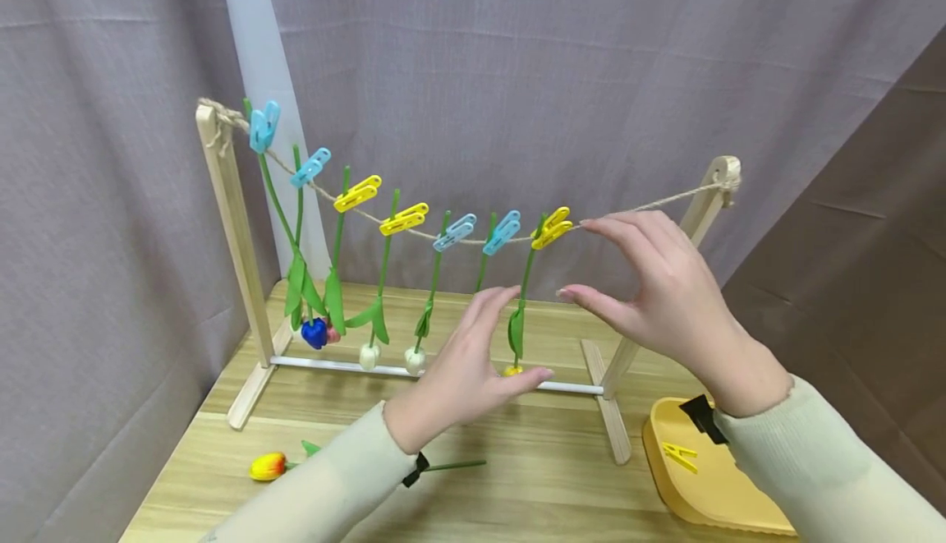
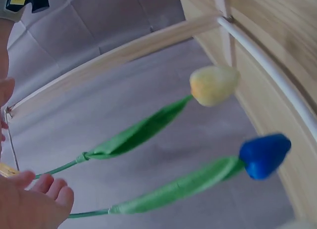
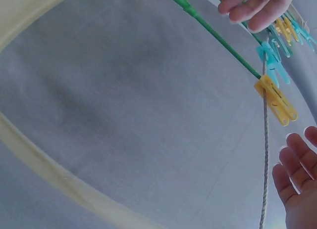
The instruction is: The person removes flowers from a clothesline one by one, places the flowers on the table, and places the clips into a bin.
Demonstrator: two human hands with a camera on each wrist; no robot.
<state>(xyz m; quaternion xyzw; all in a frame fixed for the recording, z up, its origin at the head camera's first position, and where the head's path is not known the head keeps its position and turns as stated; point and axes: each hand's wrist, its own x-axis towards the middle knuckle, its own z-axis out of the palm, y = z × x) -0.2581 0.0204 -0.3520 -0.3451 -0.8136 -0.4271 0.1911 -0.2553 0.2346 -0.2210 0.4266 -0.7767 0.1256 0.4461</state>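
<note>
An artificial yellow tulip [image 1: 513, 370] hangs head-down from a twine line, its stem clipped by a yellow clothespin [image 1: 551, 228]. Beside that stem is my left hand [image 1: 473, 354], fingers extended, thumb apart, gripping nothing. To the right of the clothespin, my right hand [image 1: 658, 280] is spread, its fingertips near the twine [image 3: 265, 155]. In the right wrist view a gap separates its fingers [image 3: 297, 160] from the yellow clothespin [image 3: 276, 100]. The left wrist view shows a pale tulip [image 2: 215, 85] and a blue tulip [image 2: 265, 155] past my left fingers.
Further left, several tulips hang from blue and yellow clothespins [image 1: 403, 219] on the wooden rack [image 1: 236, 231]. A red-yellow tulip [image 1: 268, 467] lies on the table [image 1: 547, 485], partly behind my left sleeve. A yellow tray [image 1: 709, 494] at right holds a yellow clothespin [image 1: 681, 457].
</note>
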